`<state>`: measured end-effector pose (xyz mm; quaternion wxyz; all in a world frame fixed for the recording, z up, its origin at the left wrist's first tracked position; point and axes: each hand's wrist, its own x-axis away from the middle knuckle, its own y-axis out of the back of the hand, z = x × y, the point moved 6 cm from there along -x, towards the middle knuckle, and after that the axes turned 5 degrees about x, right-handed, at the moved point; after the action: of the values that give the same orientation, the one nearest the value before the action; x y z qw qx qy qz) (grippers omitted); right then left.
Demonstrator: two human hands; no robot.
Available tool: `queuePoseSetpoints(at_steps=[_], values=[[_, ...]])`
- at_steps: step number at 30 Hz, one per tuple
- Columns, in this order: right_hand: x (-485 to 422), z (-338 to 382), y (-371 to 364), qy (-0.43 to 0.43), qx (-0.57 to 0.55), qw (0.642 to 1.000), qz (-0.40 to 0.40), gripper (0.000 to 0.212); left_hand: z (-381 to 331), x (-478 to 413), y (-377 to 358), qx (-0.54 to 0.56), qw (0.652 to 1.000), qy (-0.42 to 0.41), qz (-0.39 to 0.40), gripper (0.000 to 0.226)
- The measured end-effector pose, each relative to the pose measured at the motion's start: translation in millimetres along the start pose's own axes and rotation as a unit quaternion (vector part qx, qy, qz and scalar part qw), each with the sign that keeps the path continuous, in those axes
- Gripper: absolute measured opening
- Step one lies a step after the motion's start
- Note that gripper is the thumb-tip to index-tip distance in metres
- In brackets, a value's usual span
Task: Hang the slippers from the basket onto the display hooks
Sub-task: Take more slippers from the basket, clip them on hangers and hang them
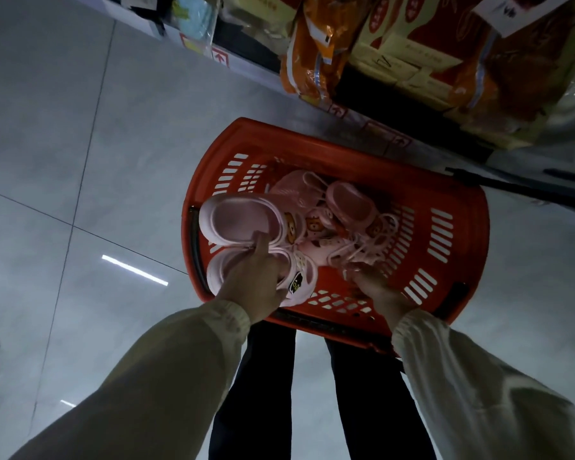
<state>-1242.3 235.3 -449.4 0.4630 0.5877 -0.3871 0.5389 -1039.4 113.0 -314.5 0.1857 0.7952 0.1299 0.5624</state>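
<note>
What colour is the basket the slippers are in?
Red-orange, with slotted walls; the head view shows the basket clearly.

L hand (256, 283) grips pink slippers (236, 224) | R hand (375, 290) in red basket (472, 227), grip unclear

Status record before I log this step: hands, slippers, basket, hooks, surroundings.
left hand: grips pale pink slipper pair over the basket's left edge
right hand: reaches into the basket beside the remaining slippers; grip blurred, cannot tell
basket: red, slotted, on the tiled floor
display hooks: not in view
surroundings: orange packages on shelving beyond the basket
</note>
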Motion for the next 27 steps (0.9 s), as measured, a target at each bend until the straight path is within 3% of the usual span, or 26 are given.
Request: queuePoseSetpoints(at_steps=[3, 6, 11, 15, 19, 22, 27], values=[[-11.6, -12.2, -11.1, -0.057, -0.116, 0.991, -0.035, 0.019, -0.5, -8.6, 0.9, -0.013, 1.0, -0.006, 0.004, 0.019], [-23.9, -23.1, -8.3, -0.081, -0.162, 0.981, -0.074, 0.01, 0.5, -17.2, 2.8, -0.014, 1.0, -0.012, 0.011, 0.019], [-1.1, -19.6, -3.3, -0.006, -0.156, 0.985, -0.08, 0.009, 9.0, -9.6, 3.1, -0.018, 1.0, -0.002, 0.001, 0.022], [40.7, -13.8, 6.8, 0.05, -0.194, 0.971, -0.133, 0.026, 7.2, 12.2, 4.7, -0.006, 1.0, 0.014, -0.003, 0.024], [82.9, -7.3, 8.9, 0.017, -0.261, 0.955, -0.141, 0.025, 0.7, 34.1, 13.4, 0.014, 0.999, 0.028, -0.01, 0.022], [120.5, -3.7, 13.6, -0.012, -0.295, 0.944, -0.145, 0.012, -5.2, 51.4, 21.5, 0.024, 0.999, 0.036, -0.024, 0.019], [187.5, 7.6, 19.6, 0.045, -0.32, 0.939, -0.119, 0.039, -24.9, 85.2, 39.0, 0.057, 0.996, 0.042, -0.055, 0.037]])
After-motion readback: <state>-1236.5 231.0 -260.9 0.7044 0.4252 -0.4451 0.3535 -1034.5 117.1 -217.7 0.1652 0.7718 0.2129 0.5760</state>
